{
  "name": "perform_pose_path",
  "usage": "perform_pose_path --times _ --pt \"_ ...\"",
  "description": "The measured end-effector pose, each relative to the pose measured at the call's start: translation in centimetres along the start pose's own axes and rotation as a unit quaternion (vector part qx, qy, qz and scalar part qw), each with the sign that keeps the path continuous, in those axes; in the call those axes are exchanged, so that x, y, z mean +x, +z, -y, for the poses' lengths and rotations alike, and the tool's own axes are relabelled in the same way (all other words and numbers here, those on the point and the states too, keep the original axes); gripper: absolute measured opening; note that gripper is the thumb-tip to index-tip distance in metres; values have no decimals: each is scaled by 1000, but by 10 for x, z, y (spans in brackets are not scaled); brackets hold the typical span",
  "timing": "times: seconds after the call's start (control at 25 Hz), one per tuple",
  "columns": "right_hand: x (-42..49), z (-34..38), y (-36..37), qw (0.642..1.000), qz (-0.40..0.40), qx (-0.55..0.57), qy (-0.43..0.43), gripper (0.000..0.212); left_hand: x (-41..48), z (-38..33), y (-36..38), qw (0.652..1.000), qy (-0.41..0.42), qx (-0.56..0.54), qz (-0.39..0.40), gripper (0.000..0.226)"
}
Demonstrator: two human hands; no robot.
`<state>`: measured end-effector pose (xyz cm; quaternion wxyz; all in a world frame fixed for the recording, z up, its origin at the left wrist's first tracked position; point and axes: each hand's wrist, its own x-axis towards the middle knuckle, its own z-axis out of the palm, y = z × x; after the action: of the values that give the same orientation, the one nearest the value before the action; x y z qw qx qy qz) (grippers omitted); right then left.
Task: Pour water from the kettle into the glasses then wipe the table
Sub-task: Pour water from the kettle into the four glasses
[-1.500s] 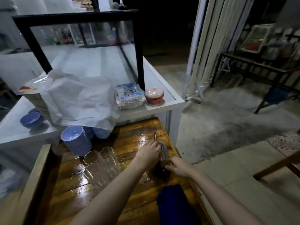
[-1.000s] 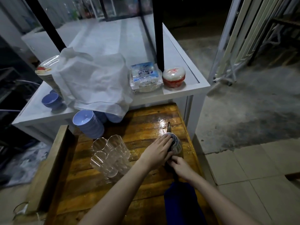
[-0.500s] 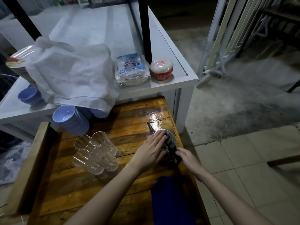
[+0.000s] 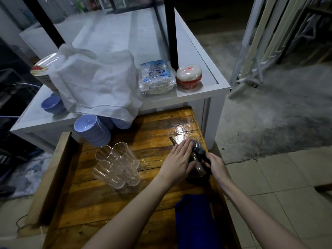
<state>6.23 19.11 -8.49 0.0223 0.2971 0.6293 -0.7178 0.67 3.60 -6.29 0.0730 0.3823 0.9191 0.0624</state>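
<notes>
A small metal kettle (image 4: 196, 166) with a thin spout stands near the right edge of the wet wooden table (image 4: 111, 198). My left hand (image 4: 177, 162) lies flat over its lid and left side, fingers together. My right hand (image 4: 216, 165) is closed around the kettle's black handle. Several clear glasses (image 4: 116, 166) stand bunched together on the table to the left of the kettle, apart from both hands. A blue cloth (image 4: 194, 220) lies on the table's near right part, under my right forearm.
A stack of blue bowls (image 4: 92, 130) sits at the table's far left. Behind it a white counter (image 4: 197, 94) carries a white cloth over dishes, a plastic packet (image 4: 156, 76) and a red-and-white container (image 4: 188, 76). A tiled floor lies right of the table.
The view has tilted down and closer to the table. My right hand has shifted from the kettle's base up onto its handle. My left hand stays over the lid.
</notes>
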Motion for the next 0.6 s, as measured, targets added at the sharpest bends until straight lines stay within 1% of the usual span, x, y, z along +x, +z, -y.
perform_pose_path --times 0.08,0.16,0.36,0.52,0.6 --pt "-1 3 2 1000 -22 14 -12 27 -4 2 -7 1000 -6 -1 8 69" --pt "-9 11 6 999 -25 9 -30 27 -12 3 -16 1000 -6 -10 0 69" --pt "-37 43 25 998 9 -16 -65 32 -38 12 -42 997 1 -35 -72 66" --pt "-58 67 48 993 43 -67 -92 32 -67 27 -62 992 -1 -54 -115 66" --pt "-67 75 60 990 47 -90 -101 32 -81 36 -66 989 1 -65 -133 65"
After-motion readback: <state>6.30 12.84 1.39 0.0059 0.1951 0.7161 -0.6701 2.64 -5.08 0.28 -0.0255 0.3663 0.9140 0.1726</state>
